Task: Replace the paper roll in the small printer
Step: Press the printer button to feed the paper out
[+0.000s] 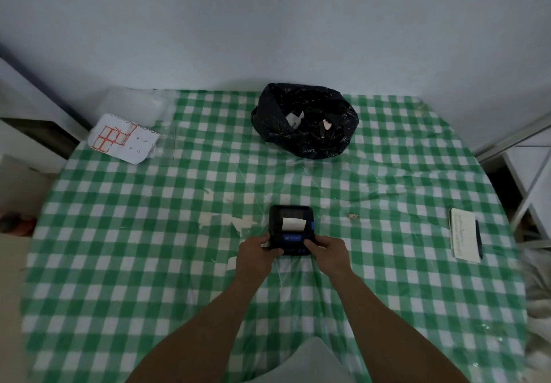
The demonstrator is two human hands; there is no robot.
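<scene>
A small black printer (291, 218) lies flat on the green checked tablecloth (149, 248), near the middle of the table. A short strip of white paper (293, 223) sticks out of its slot, and a blue label shows on its near panel. My left hand (258, 253) grips the printer's near left corner. On the near right corner sits my right hand (327, 251), fingers curled over the edge. The lid looks closed; no roll is visible.
A crumpled black plastic bag (304, 120) with paper scraps inside sits at the far middle. A white sheet with red-outlined labels (123, 138) lies far left. A notepad with a black pen (465, 235) lies at the right edge. Walls and shelving surround the table.
</scene>
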